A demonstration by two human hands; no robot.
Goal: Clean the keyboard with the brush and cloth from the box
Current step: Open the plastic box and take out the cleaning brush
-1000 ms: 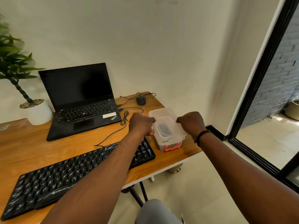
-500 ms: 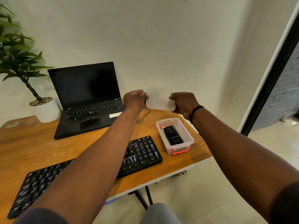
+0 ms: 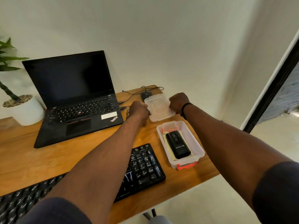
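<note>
Gripping the clear lid (image 3: 159, 107) by its two short sides, you have both fists curled round its edges: your left hand (image 3: 139, 109) on the left edge, your right hand (image 3: 178, 102) on the right edge, knuckles up, so the fingertips themselves are hidden underneath. The lid sits low over the far part of the desk (image 3: 40, 159), just behind the box (image 3: 192, 143) and partly in front of the mouse (image 3: 146, 95); whether it touches the wood, you cannot tell. A dark band circles your right wrist.

The box stands open near the right edge of the desk, its orange latch (image 3: 186, 165) facing you. Inside lies a black oblong case (image 3: 178, 145) on top of a pale yellow cloth (image 3: 169, 150); a brush as such cannot be made out.

The keyboard (image 3: 144, 165) lies just left of the box, running toward the lower left under your left forearm. Farther back stands an open laptop (image 3: 76, 97) with a dark screen, its cables trailing toward the mouse, and a potted plant (image 3: 21, 107) at the far left.
</note>
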